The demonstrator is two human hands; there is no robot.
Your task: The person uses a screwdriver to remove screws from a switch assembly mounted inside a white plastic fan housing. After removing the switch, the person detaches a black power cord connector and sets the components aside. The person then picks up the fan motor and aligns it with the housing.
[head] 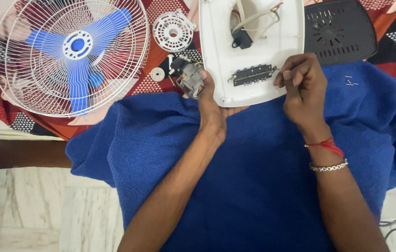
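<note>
The white plastic fan base housing (pixel 254 51) lies inverted on the blue fleece blanket (pixel 254 186), its open underside facing up. The left hand (pixel 213 107) is closed on the near edge of the housing, thumb on top and fingers curled beneath, steadying it. The right hand (pixel 303 84) is closed at the right end of the black push-button switch block (pixel 253 74), fingertips pinched together; whether they hold a small fastener cannot be determined. A black capacitor with beige leads (pixel 242 38) sits deeper inside the housing. The grey electric motor (pixel 189 77) rests just beside the left thumb, touching the housing edge. Loose small metal screws (pixel 351 82) lie on the blanket, to the right of the right hand. The white wire fan guard with blue blades (pixel 69 53), a white round vented motor cover (pixel 174 31) and a black vented base plate (pixel 340 30) lie on the red patterned cloth (pixel 156 86). Judged step: work on the switch block mounting. The next move calls for a firm hold on the housing and precise fingertip alignment at the switch block end.
</note>
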